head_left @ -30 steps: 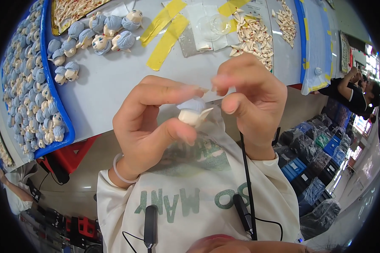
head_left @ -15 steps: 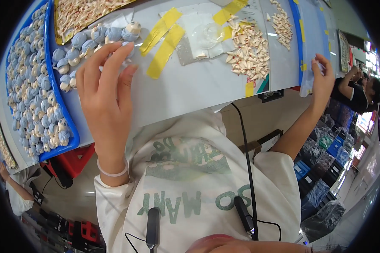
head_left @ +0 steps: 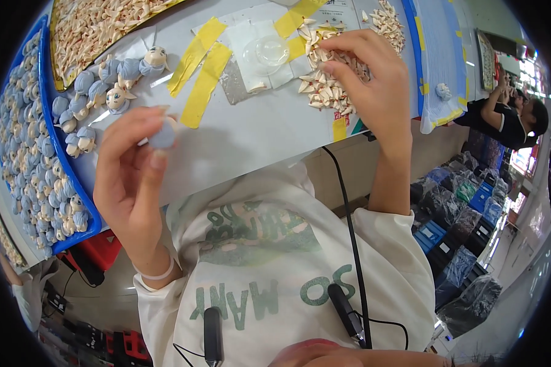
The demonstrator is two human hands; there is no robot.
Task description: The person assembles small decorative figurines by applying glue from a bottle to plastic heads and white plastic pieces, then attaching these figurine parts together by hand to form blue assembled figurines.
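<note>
My left hand (head_left: 131, 183) pinches a small light-blue doll head (head_left: 162, 136) between thumb and fingertips, just above the near edge of the table. My right hand (head_left: 373, 76) reaches over a pile of small cream pointed pieces (head_left: 324, 95), thumb and forefinger apart, with nothing visible between them; its other fingers are partly hidden. Several more blue-and-cream doll heads (head_left: 128, 72) stand grouped beyond my left hand. One of these, a head with pointed ears (head_left: 119, 98), faces me.
A blue tray (head_left: 82, 183) packed with doll heads lies at the far left, beside a tray of cream pieces (head_left: 104, 21). Yellow tape strips (head_left: 205, 85) and a clear round dish (head_left: 269, 52) are mid-table. A lined blue tray (head_left: 438, 61) at right holds one head (head_left: 444, 92).
My left hand has picked up a doll head and drawn it nearer. My right hand has moved left from the lined tray to the pile. A head now shows in that tray.
</note>
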